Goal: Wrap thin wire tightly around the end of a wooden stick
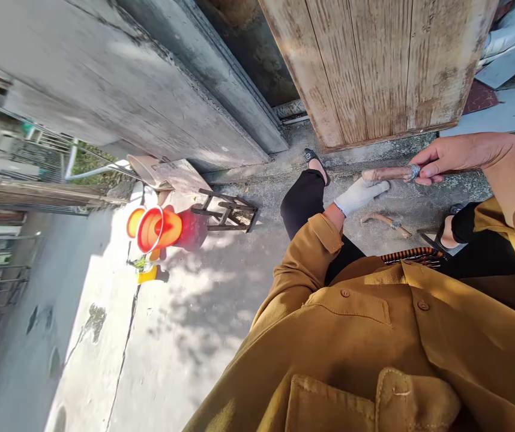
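Note:
My left hand wears a white glove and touches the underside of a short brownish stick-like tool near its left end. My bare right hand grips the tool's right end, where a metal band wraps it. A second similar tool with a curved wooden handle lies on the concrete ground just below the hands. I wear a mustard jacket and black trousers, with black shoes on my feet.
A weathered wooden door stands ahead beside a grey concrete wall. Red and orange plastic buckets and a dark metal rack sit to the left. A woven orange-black basket rim lies between my legs.

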The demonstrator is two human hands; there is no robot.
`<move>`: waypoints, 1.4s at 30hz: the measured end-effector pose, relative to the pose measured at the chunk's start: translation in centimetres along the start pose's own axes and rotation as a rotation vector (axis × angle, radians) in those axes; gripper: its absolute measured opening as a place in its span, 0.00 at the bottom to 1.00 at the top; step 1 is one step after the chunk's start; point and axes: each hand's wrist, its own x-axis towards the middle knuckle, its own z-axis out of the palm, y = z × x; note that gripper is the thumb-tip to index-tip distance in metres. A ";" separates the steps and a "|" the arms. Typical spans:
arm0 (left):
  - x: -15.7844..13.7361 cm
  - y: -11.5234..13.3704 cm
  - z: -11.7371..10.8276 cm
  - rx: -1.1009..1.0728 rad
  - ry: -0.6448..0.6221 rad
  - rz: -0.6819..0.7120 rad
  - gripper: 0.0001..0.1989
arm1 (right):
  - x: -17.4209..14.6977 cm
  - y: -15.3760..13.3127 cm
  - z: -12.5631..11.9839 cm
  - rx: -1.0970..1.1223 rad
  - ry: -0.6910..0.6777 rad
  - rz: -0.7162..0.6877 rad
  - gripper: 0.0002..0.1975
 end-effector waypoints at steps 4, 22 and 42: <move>1.0 -1.0 0.8 -0.229 -0.017 0.032 0.21 | -0.2 0.6 -0.7 0.269 0.475 -0.006 0.19; 3.5 1.9 -0.5 0.233 -0.056 0.016 0.14 | 2.8 2.5 2.5 -0.379 -0.278 0.509 0.08; 2.5 5.2 2.3 0.082 -0.083 0.076 0.16 | 0.4 1.8 -1.1 0.110 0.878 0.343 0.12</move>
